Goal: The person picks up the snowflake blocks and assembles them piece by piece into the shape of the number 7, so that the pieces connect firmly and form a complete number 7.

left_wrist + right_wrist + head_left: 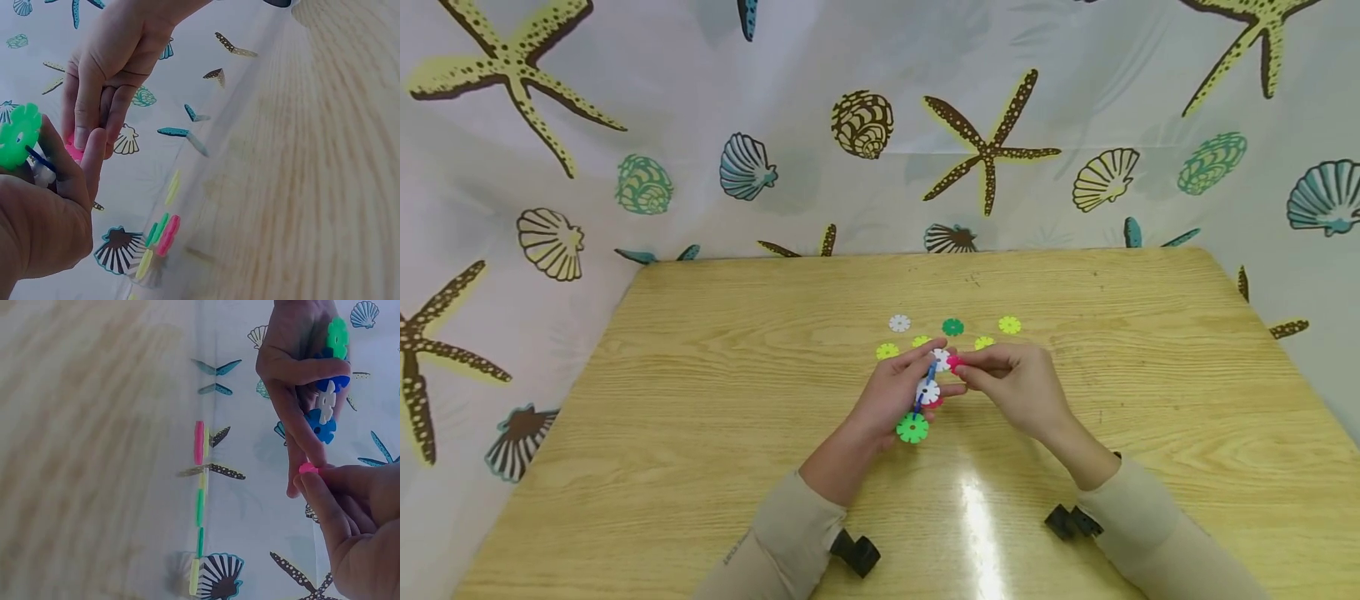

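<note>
My left hand [887, 396] holds a chain of notched plastic discs slotted into one another. A bright green disc [913, 428] forms its near end; beyond come a blue disc [332, 382], a white disc [928, 391], another blue disc [322, 427] and a far white disc [941, 359]. Between thumb and fingertips, my right hand [1026, 387] pinches a pink disc [955, 364] at the edge of that far white disc. Fingers partly cover this pink disc, so whether it is slotted in cannot be told.
Loose discs lie on the wooden table [737, 375] beyond the hands: a white disc [899, 323], a dark green disc [952, 327] and several yellow discs [1010, 325]. Another pink disc [169, 235] shows among them in the wrist views. A patterned curtain [805, 192] hangs behind the table.
</note>
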{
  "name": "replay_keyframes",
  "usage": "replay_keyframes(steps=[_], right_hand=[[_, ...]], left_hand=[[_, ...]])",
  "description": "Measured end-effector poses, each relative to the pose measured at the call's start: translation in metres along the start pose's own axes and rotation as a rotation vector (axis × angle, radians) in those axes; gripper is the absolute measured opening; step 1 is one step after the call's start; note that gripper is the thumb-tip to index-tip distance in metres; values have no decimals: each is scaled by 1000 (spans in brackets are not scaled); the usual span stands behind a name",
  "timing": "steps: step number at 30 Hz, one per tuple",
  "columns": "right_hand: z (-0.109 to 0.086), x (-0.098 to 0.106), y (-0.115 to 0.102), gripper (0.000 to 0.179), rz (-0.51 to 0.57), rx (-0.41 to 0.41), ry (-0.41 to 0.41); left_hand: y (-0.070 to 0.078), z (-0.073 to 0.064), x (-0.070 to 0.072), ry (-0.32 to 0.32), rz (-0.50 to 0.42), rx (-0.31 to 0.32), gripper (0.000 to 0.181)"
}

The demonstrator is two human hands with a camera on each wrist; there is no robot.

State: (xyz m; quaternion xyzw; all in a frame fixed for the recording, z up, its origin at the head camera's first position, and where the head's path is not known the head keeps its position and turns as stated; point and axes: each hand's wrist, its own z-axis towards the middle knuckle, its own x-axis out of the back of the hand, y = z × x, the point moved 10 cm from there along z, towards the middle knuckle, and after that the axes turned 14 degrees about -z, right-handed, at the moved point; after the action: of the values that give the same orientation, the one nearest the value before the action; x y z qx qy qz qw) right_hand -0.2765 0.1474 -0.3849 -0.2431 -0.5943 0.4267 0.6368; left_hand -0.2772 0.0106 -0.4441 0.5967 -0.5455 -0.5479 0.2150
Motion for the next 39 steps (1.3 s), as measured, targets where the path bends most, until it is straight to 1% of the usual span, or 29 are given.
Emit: replay_keyframes(steps=[6, 10, 13, 16, 18, 21, 23, 25, 28, 30, 35, 39], right_hand=[[0, 1, -7, 11, -55, 59, 41], [1, 1, -4, 13, -56, 68, 19], [2, 2, -5, 15, -47, 80, -13], [3, 3, -7, 16, -58, 96, -31], [3, 4, -9, 16, -61, 104, -36], [2, 2, -9, 17, -39, 100, -57], [2, 0, -7, 19, -5, 85, -78], [2, -1, -3, 21, 20, 55, -90], [3, 0, 2, 22, 38, 10, -87], [4, 2, 4, 23, 13, 7, -73], [5, 5, 3, 23, -57, 51, -46], [5, 5, 2, 25, -43, 69, -61]], left_hand=[[0, 0, 0, -26, 13, -1, 36], [-4, 1, 0, -44, -8, 24, 37], [-7, 1, -1, -51, -43, 50, 38], [-8, 1, -4, -72, -88, 67, 38], [-8, 1, -8, -100, -109, 78, 37], [-8, 1, -17, -165, -133, 84, 40], [-9, 0, -23, -203, -147, 88, 42], [-11, 0, -26, -226, -159, 97, 45], [-13, -1, -28, -236, -172, 116, 45], [-14, -1, -29, -240, -174, 123, 45], [-11, -1, -27, -235, -152, 99, 45], [-8, -1, -23, -199, -103, 71, 44]])
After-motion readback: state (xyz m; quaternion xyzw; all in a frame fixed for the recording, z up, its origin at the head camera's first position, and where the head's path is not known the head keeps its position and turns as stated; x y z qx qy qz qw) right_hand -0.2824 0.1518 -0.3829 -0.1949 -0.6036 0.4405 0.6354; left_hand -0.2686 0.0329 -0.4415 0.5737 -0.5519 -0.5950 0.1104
